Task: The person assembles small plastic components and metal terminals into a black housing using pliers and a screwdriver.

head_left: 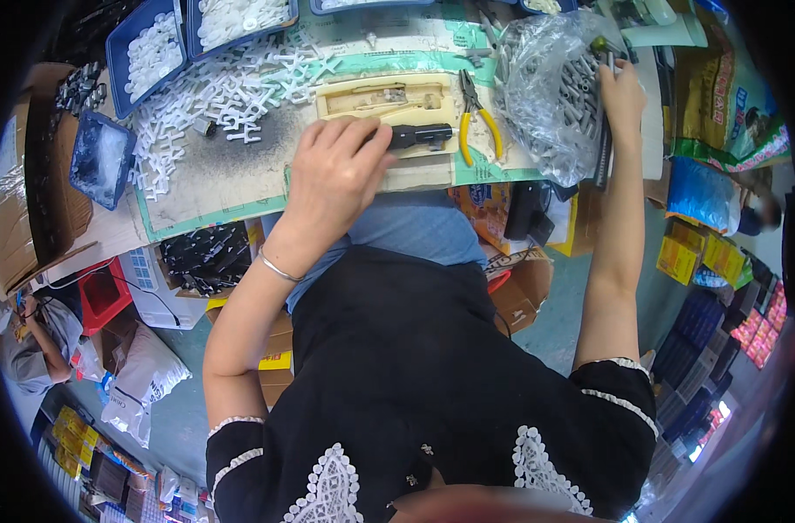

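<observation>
Your left hand (334, 170) presses down on a black part (422, 135) seated in the tan jig (389, 98) — assembly looks mid-step. Your right hand (622, 91) reaches into the clear bag of grey parts (554, 87); whether its fingers have closed I cannot tell. White crosses (232, 87) crowd the surface (214, 174) at left; yellow-handled pliers (477, 122) lie between your hands.

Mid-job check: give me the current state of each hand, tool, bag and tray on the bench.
Left hand: resting on the black part, fingers curled over its end.
Black part: lying flat on the beige jig.
Right hand: reaching into the clear bag.
Clear bag: open, holding grey pieces.
Yellow-handled pliers: lying unused, handles apart.
Blue trays: filled with white parts.
</observation>
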A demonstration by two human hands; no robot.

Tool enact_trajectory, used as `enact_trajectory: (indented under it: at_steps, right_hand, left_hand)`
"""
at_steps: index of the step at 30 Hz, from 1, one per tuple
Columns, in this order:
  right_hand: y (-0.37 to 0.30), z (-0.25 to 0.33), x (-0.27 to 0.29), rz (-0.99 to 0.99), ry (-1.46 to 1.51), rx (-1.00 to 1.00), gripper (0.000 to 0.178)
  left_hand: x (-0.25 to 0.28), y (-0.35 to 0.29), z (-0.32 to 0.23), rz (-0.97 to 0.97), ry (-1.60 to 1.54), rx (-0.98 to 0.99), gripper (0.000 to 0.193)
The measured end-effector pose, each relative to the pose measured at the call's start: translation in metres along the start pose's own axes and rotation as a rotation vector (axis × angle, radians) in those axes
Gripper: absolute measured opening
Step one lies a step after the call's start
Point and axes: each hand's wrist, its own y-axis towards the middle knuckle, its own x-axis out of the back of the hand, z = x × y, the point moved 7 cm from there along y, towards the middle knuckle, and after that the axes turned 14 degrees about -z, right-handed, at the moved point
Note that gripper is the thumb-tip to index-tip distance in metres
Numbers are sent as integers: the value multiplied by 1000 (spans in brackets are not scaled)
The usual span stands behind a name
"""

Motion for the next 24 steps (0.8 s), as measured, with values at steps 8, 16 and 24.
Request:
enact_trajectory:
  at_steps: [8,16,24]
  right_hand:
    - [-54,91,117,-96,835,-210,23]
    - [-148,172,68,685,722,-2,19]
    - [-162,169,67,751,1009,-159,30]
  left_hand:
    - [-12,-4,-11,67,206,-92,27]
    - [-15,9,-15,47,269,-173,3]
    - [-16,6,-13,-12,290,-172,4]
